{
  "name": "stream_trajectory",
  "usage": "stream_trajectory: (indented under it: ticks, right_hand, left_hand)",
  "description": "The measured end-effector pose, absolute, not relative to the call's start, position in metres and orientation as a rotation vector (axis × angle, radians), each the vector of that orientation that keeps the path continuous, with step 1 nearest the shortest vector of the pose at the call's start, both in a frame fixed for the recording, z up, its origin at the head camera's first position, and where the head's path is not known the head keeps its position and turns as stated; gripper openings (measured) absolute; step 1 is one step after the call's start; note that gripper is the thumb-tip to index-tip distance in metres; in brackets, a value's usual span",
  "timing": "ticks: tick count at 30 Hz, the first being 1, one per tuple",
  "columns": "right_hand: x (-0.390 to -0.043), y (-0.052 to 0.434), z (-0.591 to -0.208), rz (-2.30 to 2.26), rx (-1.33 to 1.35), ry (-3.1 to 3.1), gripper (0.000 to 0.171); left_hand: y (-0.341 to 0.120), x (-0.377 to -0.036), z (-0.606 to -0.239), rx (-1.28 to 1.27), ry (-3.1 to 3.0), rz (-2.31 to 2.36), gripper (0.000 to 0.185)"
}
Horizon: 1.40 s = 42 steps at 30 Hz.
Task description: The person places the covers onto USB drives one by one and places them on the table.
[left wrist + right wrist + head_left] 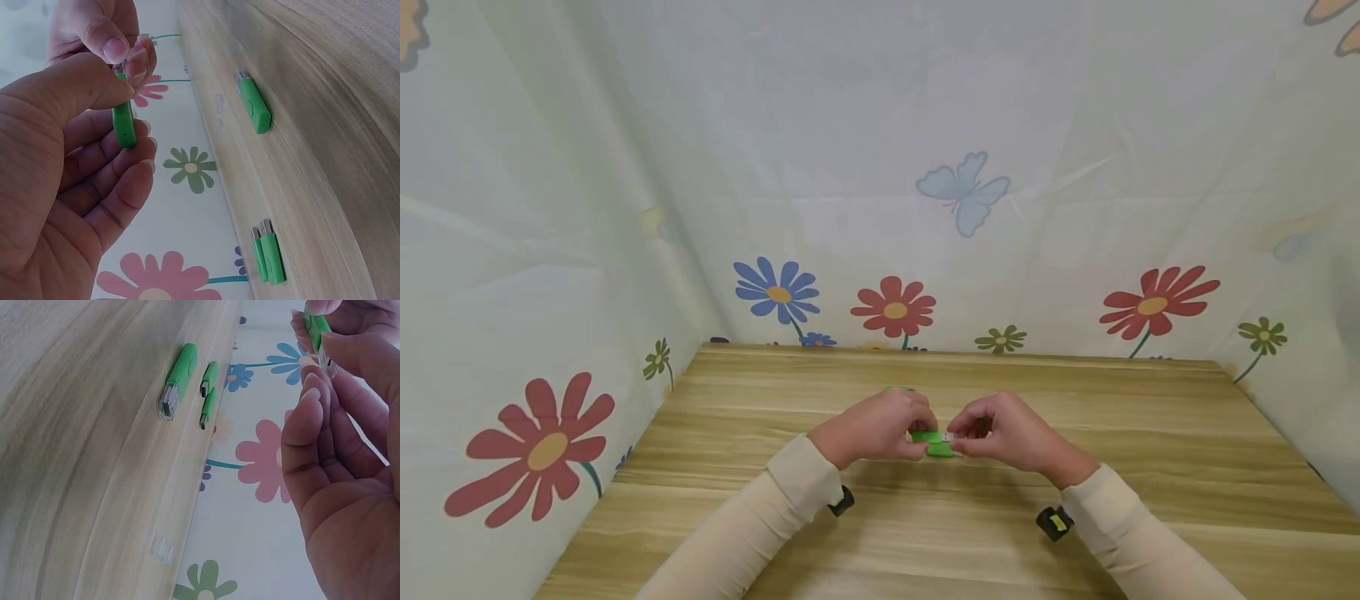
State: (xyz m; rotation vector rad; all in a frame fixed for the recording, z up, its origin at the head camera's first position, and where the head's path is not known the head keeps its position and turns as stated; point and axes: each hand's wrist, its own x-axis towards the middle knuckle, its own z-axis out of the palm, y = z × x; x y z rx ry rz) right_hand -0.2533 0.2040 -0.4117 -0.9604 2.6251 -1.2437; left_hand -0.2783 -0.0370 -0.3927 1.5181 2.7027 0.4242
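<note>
My left hand (887, 427) pinches a green USB flash drive (124, 119) between thumb and fingers, its metal end toward the other hand. With thumb and fingertips, my right hand (1011, 432) grips a clear plastic cap (326, 361) at that end of the drive. How far the cap sits over the plug is hard to make out. Below the hands, another green USB drive (182, 367) lies on the table with a clear cover over its plug.
Two more green USB drives (273, 258) lie side by side on the wooden table (970, 542). Small clear caps (162, 549) rest near its far edge. A flower-printed white curtain (835, 167) stands behind and at the sides.
</note>
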Motion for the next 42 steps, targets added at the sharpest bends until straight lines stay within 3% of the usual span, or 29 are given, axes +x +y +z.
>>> stream_trajectory:
  ticks: [42]
  right_hand:
    - [-0.2541, 0.1974, -0.4152, -1.277, -0.997, 2.633, 0.011]
  left_hand:
    - [-0.0378, -0.2764, -0.3901, 1.608, 2.687, 0.333, 0.008]
